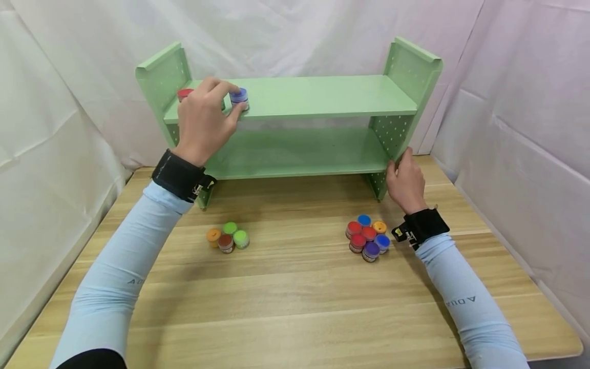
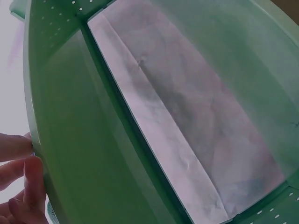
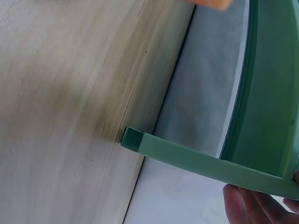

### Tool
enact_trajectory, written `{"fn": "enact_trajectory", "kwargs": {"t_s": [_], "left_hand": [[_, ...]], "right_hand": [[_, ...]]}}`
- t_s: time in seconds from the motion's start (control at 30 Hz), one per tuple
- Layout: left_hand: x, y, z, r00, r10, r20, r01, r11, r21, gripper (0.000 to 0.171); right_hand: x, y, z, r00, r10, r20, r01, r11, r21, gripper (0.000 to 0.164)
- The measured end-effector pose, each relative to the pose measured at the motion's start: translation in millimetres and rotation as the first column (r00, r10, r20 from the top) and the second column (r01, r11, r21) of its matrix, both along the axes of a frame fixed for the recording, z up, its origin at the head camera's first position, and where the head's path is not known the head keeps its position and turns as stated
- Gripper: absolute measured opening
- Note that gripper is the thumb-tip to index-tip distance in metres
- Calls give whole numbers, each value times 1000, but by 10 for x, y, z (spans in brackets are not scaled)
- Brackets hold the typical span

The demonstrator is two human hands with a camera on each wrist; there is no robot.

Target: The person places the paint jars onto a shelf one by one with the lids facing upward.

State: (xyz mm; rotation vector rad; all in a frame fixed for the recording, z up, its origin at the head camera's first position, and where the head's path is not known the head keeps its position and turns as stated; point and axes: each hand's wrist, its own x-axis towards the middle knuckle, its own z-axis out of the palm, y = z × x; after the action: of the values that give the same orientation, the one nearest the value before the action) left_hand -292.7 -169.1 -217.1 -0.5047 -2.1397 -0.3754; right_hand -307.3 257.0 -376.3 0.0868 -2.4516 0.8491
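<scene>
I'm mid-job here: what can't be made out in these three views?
Head: most of the green item, hidden behind the left hand.
Head: label print on the purple-lidded jar, too small to read.
Left wrist: the rest of the left hand, cut off by the left edge.
Right wrist: what the orange shape is; blurred, cut off by the top edge.

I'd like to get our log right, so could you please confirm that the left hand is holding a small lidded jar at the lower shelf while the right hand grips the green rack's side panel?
Not quite: the left hand is holding the small lidded jar at the upper shelf, as the head view shows, while the right hand grips the side panel.
</scene>
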Motion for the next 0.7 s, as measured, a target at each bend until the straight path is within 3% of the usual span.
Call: {"fn": "enact_trajectory", "kwargs": {"t_s": [0.37,0.7], "left_hand": [[-33,11,33,999,33,18,-32,999,-22,29],[-52,12,24,1000,14,12,-14,1000,-4,30]], "right_hand": [[-6,-12,1,1000,-10,-12,10,1000,-1,43],[4,-7,6,1000,-10,-1,10,1000,-3,43]]}}
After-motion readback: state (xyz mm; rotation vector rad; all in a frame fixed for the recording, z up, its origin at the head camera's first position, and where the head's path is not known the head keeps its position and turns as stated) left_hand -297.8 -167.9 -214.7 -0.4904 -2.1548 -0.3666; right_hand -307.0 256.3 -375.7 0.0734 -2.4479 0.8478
